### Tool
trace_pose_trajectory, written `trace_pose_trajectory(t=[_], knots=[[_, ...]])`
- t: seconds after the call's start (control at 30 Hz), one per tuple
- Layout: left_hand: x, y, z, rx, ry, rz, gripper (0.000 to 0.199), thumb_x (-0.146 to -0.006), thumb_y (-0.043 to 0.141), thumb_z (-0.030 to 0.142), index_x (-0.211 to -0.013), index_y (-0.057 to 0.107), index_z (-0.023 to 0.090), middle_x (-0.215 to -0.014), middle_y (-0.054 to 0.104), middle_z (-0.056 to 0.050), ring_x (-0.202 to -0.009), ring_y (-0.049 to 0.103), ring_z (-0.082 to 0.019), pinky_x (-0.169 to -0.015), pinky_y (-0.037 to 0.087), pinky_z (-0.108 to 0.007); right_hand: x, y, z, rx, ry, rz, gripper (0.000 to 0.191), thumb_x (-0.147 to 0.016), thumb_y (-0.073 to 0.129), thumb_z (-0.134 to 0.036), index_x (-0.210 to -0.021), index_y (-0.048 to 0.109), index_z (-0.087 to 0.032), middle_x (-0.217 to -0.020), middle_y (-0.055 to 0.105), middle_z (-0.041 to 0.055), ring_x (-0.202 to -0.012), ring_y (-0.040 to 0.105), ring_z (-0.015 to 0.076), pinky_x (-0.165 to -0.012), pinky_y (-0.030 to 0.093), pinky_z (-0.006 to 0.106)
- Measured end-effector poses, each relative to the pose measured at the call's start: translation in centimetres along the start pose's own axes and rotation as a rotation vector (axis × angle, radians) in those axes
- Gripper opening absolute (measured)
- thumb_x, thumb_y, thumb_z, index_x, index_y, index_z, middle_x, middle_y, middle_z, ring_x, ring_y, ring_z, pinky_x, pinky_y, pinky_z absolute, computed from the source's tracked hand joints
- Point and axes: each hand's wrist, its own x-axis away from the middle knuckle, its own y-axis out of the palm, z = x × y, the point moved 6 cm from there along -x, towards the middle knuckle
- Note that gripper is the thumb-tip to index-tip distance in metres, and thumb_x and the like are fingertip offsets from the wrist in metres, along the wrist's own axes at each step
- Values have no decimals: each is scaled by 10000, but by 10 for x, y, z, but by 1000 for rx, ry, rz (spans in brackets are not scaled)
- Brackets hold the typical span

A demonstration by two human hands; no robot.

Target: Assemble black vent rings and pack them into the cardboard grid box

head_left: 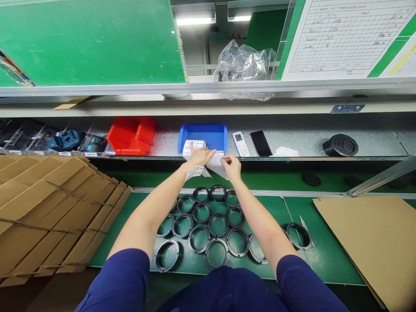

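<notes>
My left hand [199, 157] rests on a roll of printed white labels [194, 146] at the front of a blue bin [212, 133], fingers spread. A strip of labels [218, 164] hangs from the roll over the shelf edge. At its right side my right hand [231, 167] pinches the strip's edge between thumb and fingers. Below my arms, several black rings [218, 225] lie on the green table [130, 234]; one more black ring [299, 236] lies to the right of my right forearm.
Stacked cardboard [58, 212] fills the left, and a flat cardboard sheet [370, 238] lies at right. The shelf holds a red bin [131, 135], a white remote [241, 144], a phone [261, 144] and a black round part [340, 145]. A metal strut [383, 175] slants at right.
</notes>
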Motion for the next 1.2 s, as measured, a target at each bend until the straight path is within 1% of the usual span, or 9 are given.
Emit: trace_pose_trajectory(t=[0.1, 0.3, 0.5, 0.7, 0.8, 0.9, 1.03, 1.13, 1.2], knots=[[-1, -1, 3, -36, -17, -4, 713, -1065, 196, 569, -947, 776, 172, -1099, 774, -139, -1270, 619, -348, -1200, -126, -740, 2, 1, 5, -93, 9, -31, 89, -778, 690, -301, -813, 669, -222, -851, 727, 31, -887, 659, 221, -875, 533, 353], [3, 0, 8, -47, -115, 24, 679, -1055, 224, 566, -1001, 783, 184, -1083, 778, -143, -1181, 653, -337, -1243, -40, -686, -8, 10, 4, -319, 76, -82, 277, -782, 682, -350, -1018, 619, -220, -824, 714, 0, -762, 657, 177, -773, 530, 295], [11, -1, 14, -71, -143, 17, 683, -1064, 179, 546, -1209, 747, 195, -1221, 752, -133, -1261, 614, -331, -1253, -1, -659, -12, 6, -12, -105, -35, -72, 205, -845, 632, -284, -1029, 703, -229, -813, 718, -3, -811, 655, 199, -845, 494, 321], [11, -3, 19, -83, -183, 11, 709, -1072, 173, 537, -1121, 773, 163, -1173, 760, -151, -1267, 613, -338, -1250, 0, -661, -11, 5, -15, 40, -2, -86, 95, -875, 622, -198, -905, 708, -226, -879, 727, 17, -868, 642, 208, -855, 472, 336], [11, -3, 22, -86, -201, 7, 661, -1080, 220, 509, -1104, 770, 142, -1146, 760, -173, -1250, 622, -344, -1230, 7, -701, -1, 1, -19, 220, -78, -122, 110, -915, 601, -207, -896, 709, -208, -1010, 694, 71, -1024, 572, 249, -886, 447, 376], [9, -3, 27, -62, -213, 16, 595, -1079, 303, 478, -1090, 768, 108, -1142, 759, -183, -1263, 612, -331, -1232, 47, -692, 38, -1, -19, 374, -200, -220, 123, -895, 629, -166, -828, 725, -204, -1083, 636, 108, -1104, 496, 289, -926, 405, 437], [11, -8, 43, 8, -222, 117, 427, -1044, 479, 389, -1254, 724, 109, -1386, 667, -199, -1422, 484, -355, -1222, -21, -712, 142, 16, 2, 455, -428, -657, 171, -793, 712, -98, -712, 724, -248, -1007, 647, 92, -1025, 521, 283, -877, 418, 432], [36, -9, 63, 49, -242, 253, 444, -1032, 532, 336, -1450, 600, 203, -1612, 456, -147, -1541, 334, -338, -1226, -65, -709, 218, 14, 33, 399, -513, -883, 98, -791, 745, -168, -786, 771, -263, -969, 670, 83, -968, 557, 278, -827, 452, 406], [68, 1, 72, 63, -286, 313, 473, -1034, 539, 369, -1495, 555, 264, -1625, 446, -101, -1549, 337, -287, -1264, -41, -656, 254, 5, 53, 299, -490, -967, 104, -839, 704, -219, -832, 796, -265, -936, 678, 82, -944, 573, 267, -843, 463, 399]])
